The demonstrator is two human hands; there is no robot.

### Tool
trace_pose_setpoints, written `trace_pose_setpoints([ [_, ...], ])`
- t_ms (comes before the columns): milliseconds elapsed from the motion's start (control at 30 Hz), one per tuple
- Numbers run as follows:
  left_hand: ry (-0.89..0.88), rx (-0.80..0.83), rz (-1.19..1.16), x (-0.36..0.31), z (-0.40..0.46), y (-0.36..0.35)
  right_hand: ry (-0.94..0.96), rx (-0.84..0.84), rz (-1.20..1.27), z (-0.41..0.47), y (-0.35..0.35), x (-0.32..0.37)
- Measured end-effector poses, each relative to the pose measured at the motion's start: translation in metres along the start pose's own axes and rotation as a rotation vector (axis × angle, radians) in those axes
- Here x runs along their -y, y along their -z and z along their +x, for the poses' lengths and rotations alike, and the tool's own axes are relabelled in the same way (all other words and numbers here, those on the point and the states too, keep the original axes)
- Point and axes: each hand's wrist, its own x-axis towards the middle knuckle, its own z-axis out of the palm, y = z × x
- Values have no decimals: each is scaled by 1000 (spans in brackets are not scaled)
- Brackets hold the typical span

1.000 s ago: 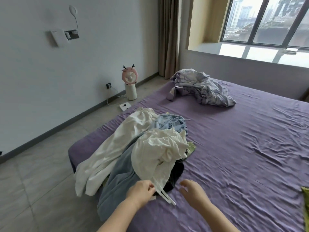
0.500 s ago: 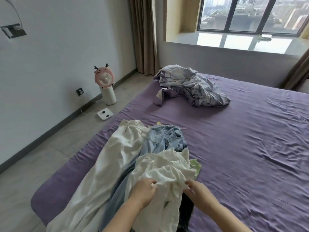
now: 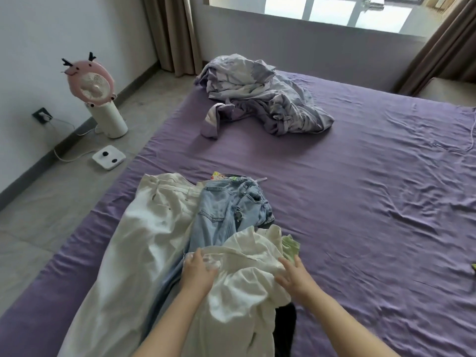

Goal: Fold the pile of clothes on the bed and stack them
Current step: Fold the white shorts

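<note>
- Head view: the pile of clothes (image 3: 206, 253) lies unfolded at the near left part of the bed (image 3: 360, 202), close to its left edge, on a wrinkled purple sheet.
- On top at the near side is a crumpled white garment (image 3: 242, 287), bunched into soft folds, its lower part running out of the bottom of the picture.
- The left hand (image 3: 197, 274) rests on the left side of this white garment; its fingers bend into the cloth, and whether they truly grasp it I cannot tell.
- The right hand (image 3: 296, 276) lies on the right side of the same garment with fingers spread and fairly straight, released, pressing on the fabric.
- Beneath and beyond the white garment are light blue jeans (image 3: 229, 210), waistband away from the person, pocket and seams showing.
- To the left of the jeans, cream-white trousers (image 3: 139, 248) stretch along the bed's edge from far to near.
- A pale green piece (image 3: 291, 247) peeks out just right of the white garment; a dark piece (image 3: 284, 323) shows under it at the near right; a small patterned bit (image 3: 219, 175) sits at the far end of the pile.
- Well apart, at the far side of the bed, lies a rumpled grey-lilac quilt cover (image 3: 262, 96).
- On the floor to the left stand a pink fan (image 3: 90, 81) on a white base and a white scale (image 3: 108, 157).
</note>
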Motion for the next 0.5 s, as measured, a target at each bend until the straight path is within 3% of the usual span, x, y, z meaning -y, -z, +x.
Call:
trace_pose_setpoints([
  [133,67,1,-9,-7,-1,-7,-35,-40,60,3,-8,-2],
  [333,-106,35,-217,-27,-36,7,12,-123,-25,-22,13,-7],
  [400,-194,40,-304,-41,-54,22,51,-218,116,-38,36,-11],
  [500,-289,28,-395,-68,-85,48,103,-274,538,-71,81,-14],
])
